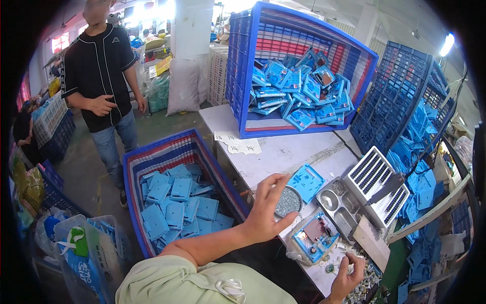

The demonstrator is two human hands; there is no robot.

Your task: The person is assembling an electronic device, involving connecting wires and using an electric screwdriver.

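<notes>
On the white workbench (pixel 283 152) — left hand (pixel 267 207) spread above a round dish (pixel 288 201), right hand (pixel 348 273) pinching a small part (pixel 331 267).

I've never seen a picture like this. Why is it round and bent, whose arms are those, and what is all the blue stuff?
The camera sits on a worker's head and looks down through a very wide lens, which bends straight edges. No machine here: both arms belong to that worker. The left hand hovers open above a round dish of tiny grey parts. The right hand pinches something small, too small to tell, in its fingers. On the white table lie a blue plastic device in a holder, a metal tray with compartments and a tilted blue crate of blue pieces. Another crate stands on the floor. A second person stands behind.
</notes>
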